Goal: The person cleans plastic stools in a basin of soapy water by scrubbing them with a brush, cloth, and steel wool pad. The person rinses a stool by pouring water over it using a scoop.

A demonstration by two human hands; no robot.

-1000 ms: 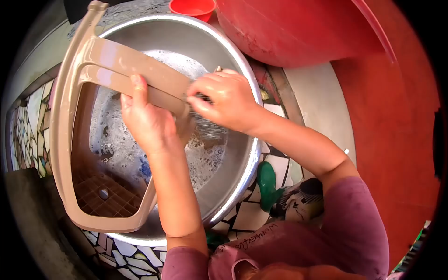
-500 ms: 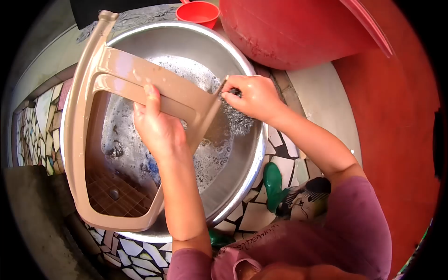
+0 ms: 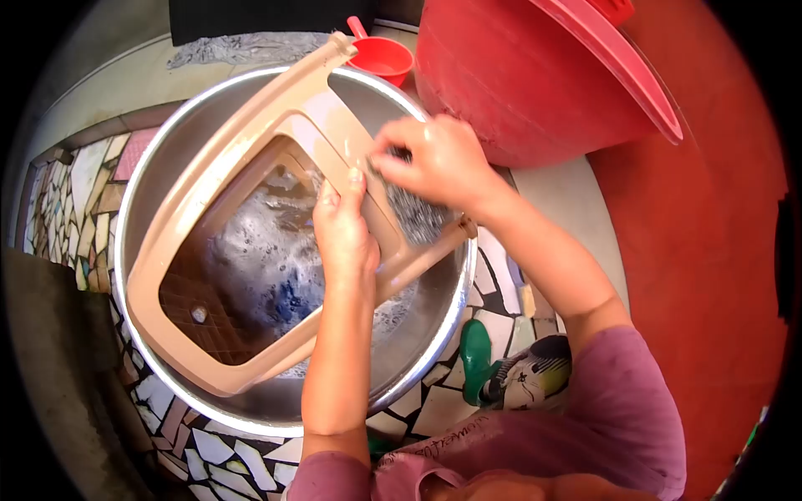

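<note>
A beige plastic stool (image 3: 196, 204) is tilted on its side over a large metal basin (image 3: 430, 321) of soapy water. My left hand (image 3: 344, 234) grips the stool's crosspiece, with the thumb lying along its upper face. In my right hand (image 3: 441, 159) is a grey steel-wool scourer (image 3: 416, 215), blurred by motion and held close to the crosspiece's right edge. My fingers partly cover the scourer. Through the stool's opening, suds and a dark blue patch show in the water.
A big red plastic tub (image 3: 518, 92) stands tilted beyond the basin at the right. A red dipper (image 3: 380, 57) rests behind the rim, near a grey cloth (image 3: 246, 48). Below are stone-mosaic flooring (image 3: 209, 447) and a green boot (image 3: 476, 359).
The stool has turned clockwise and shifted right, its upper leg end now near the dipper. My left hand moved right with it. My right hand has shifted slightly with the scourer.
</note>
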